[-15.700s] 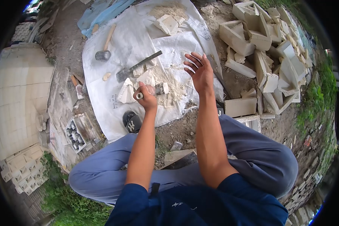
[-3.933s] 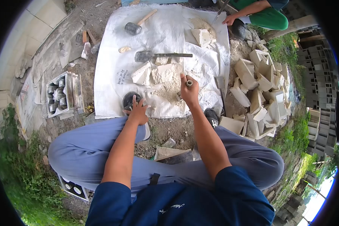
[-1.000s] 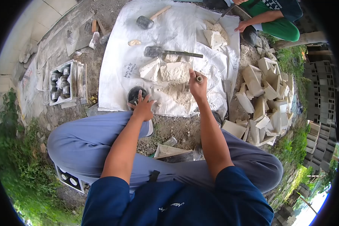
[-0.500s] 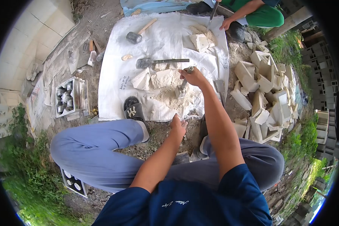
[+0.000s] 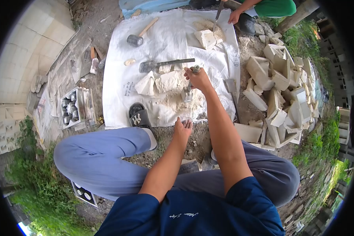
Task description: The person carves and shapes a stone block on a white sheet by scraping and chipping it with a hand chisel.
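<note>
My right hand [image 5: 198, 80] is wrapped round the handle of a metal hammer [image 5: 187, 94], whose head rests on crushed pale powder [image 5: 177, 103]. Close to the sheet's front edge, my left hand [image 5: 182, 128] has its fingers apart and nothing visible in it. Broken cream-coloured chunks [image 5: 167, 82] lie just beyond the hammer on the white woven sheet [image 5: 118, 86]. Behind them a dark-headed mallet [image 5: 147, 66] lies sideways, its long handle pointing right.
A rubber mallet [image 5: 135, 40] with a wooden handle lies farther back. At right is a heap of broken pale blocks [image 5: 277, 94]. A co-worker's hand [image 5: 235, 16] is by a tool near another chunk [image 5: 205, 38]. A mould box [image 5: 72, 106] stands at left.
My left hand has turned slightly, with its fingers more spread. The right hand stays on the hammer, its head still down on the powder. The whole view has shifted slightly.
</note>
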The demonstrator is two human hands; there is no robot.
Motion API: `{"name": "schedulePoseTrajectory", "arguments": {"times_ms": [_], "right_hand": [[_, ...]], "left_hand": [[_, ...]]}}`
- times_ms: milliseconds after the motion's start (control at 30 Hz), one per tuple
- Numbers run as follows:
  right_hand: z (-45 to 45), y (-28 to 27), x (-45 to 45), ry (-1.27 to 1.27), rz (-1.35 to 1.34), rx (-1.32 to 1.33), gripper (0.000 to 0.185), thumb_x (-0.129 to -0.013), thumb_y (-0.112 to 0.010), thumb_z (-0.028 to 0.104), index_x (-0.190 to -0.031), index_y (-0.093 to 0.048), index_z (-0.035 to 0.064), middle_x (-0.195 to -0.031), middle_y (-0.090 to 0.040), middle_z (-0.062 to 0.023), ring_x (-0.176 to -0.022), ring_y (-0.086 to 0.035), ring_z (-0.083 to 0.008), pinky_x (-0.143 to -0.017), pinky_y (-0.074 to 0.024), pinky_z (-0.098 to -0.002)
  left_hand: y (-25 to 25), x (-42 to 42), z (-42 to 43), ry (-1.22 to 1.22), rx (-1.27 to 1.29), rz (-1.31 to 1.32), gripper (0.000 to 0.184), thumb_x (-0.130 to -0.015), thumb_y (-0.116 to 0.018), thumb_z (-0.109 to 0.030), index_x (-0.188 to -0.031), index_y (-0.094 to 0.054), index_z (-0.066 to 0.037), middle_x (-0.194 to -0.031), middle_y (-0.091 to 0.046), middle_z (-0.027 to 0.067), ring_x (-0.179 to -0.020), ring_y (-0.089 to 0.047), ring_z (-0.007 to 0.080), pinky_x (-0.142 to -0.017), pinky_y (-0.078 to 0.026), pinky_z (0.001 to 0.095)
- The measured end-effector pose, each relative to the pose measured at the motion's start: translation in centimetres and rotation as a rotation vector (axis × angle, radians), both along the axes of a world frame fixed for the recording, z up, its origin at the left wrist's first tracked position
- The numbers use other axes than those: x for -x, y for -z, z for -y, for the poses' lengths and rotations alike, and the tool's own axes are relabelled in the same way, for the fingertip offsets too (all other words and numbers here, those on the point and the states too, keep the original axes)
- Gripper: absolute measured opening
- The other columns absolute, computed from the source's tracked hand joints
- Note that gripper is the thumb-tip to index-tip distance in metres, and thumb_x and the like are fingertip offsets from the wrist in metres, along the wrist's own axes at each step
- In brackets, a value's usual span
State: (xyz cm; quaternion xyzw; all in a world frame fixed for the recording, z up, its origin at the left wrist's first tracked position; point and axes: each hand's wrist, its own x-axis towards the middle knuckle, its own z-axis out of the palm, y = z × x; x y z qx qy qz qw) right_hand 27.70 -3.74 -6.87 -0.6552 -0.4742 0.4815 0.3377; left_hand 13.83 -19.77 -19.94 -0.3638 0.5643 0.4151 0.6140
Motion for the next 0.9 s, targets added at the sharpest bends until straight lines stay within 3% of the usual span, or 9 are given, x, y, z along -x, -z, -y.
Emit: {"name": "schedulePoseTrajectory", "arguments": {"times_ms": [167, 267, 367, 433, 567, 633, 667, 767, 900], "right_hand": [[1.0, -1.6, -0.1, 0.036, -0.106, 0.065, 0.051, -0.099, -0.060, 0.048, -0.083, -0.071, 0.0003, -0.070, -0.063, -0.0053, -0.060, -0.060, -0.0134, -0.052, -0.0573, -0.0318], [2.0, -2.6, 0.3, 0.164, -0.251, 0.051, 0.054, -0.101, -0.057, 0.049, -0.081, -0.069, -0.0004, -0.066, -0.058, -0.0032, -0.059, -0.058, -0.0109, -0.054, -0.0599, -0.0323], [2.9, -2.4, 1.7, 0.291, -0.322, -0.121, 0.056, -0.103, -0.054, 0.044, -0.074, -0.064, -0.0029, -0.060, -0.049, 0.0001, -0.053, -0.051, -0.0072, -0.058, -0.0625, -0.0336], [3.0, -2.2, 1.4, 0.343, -0.392, -0.181, 0.058, -0.104, -0.054, 0.044, -0.071, -0.061, -0.0033, -0.058, -0.047, 0.0006, -0.051, -0.048, -0.0065, -0.059, -0.0630, -0.0347], [2.4, -3.5, -1.3, 0.495, -0.544, -0.280, 0.058, -0.104, -0.053, 0.042, -0.067, -0.057, -0.0031, -0.060, -0.045, -0.0007, -0.053, -0.048, -0.0079, -0.055, -0.0648, -0.0367], [2.4, -4.9, -1.8, 0.506, -0.533, -0.292, 0.058, -0.104, -0.052, 0.041, -0.067, -0.055, -0.0036, -0.062, -0.046, -0.0010, -0.053, -0.048, -0.0083, -0.054, -0.0653, -0.0378], [2.3, -5.5, -1.8, 0.505, -0.499, -0.310, 0.058, -0.105, -0.052, 0.040, -0.066, -0.055, -0.0034, -0.062, -0.045, -0.0009, -0.054, -0.049, -0.0084, -0.053, -0.0650, -0.0375], [2.6, -5.2, -2.1, 0.537, -0.458, -0.337, 0.058, -0.104, -0.053, 0.040, -0.065, -0.054, -0.0030, -0.062, -0.046, -0.0009, -0.054, -0.049, -0.0086, -0.052, -0.0648, -0.0374], [2.2, -4.5, -3.6, 0.591, -0.453, -0.354, 0.058, -0.104, -0.054, 0.040, -0.064, -0.053, -0.0026, -0.064, -0.047, -0.0015, -0.054, -0.049, -0.0090, -0.052, -0.0648, -0.0383]], "left_hand": [[-3.1, -0.9, -1.0, 0.062, 0.059, -0.030, 0.062, -0.098, -0.063, -0.043, -0.140, -0.040, -0.004, -0.128, -0.048, 0.0125, -0.116, -0.054, 0.0307, -0.105, -0.046, 0.0494], [-1.2, -0.4, -1.0, 0.067, -0.114, 0.000, 0.049, -0.103, -0.057, -0.034, -0.136, -0.046, 0.000, -0.131, -0.053, 0.0160, -0.114, -0.058, 0.0318, -0.102, -0.050, 0.0490], [-0.5, 0.3, -1.7, -0.237, -0.256, 0.117, 0.032, -0.106, -0.047, -0.020, -0.130, -0.052, 0.002, -0.131, -0.057, 0.0191, -0.110, -0.061, 0.0325, -0.097, -0.055, 0.0469], [0.0, 1.1, -1.4, -0.236, -0.270, 0.173, 0.025, -0.105, -0.045, -0.008, -0.124, -0.056, 0.004, -0.120, -0.064, 0.0201, -0.097, -0.066, 0.0289, -0.083, -0.060, 0.0402], [1.6, 2.4, -2.3, -0.386, -0.292, 0.204, 0.024, -0.101, -0.046, -0.001, -0.120, -0.058, 0.006, -0.105, -0.068, 0.0165, -0.082, -0.067, 0.0222, -0.070, -0.059, 0.0354], [1.3, 3.0, -1.9, -0.384, -0.172, 0.269, 0.021, -0.098, -0.046, 0.000, -0.115, -0.058, 0.005, -0.086, -0.067, 0.0110, -0.063, -0.060, 0.0169, -0.055, -0.051, 0.0303], [1.0, 3.2, -1.1, -0.344, -0.365, 0.393, 0.019, -0.097, -0.043, -0.001, -0.109, -0.058, 0.003, -0.073, -0.059, 0.0062, -0.053, -0.050, 0.0153, -0.050, -0.043, 0.0277], [-0.1, 4.3, -1.6, -0.364, -0.386, 0.436, 0.013, -0.096, -0.043, -0.002, -0.094, -0.055, 0.003, -0.063, -0.048, 0.0047, -0.051, -0.046, 0.0164, -0.050, -0.039, 0.0289], [-2.7, 4.2, -1.8, -0.328, -0.369, 0.393, 0.009, -0.094, -0.044, 0.000, -0.091, -0.052, 0.002, -0.062, -0.047, 0.0039, -0.048, -0.043, 0.0146, -0.050, -0.039, 0.0282]]}}
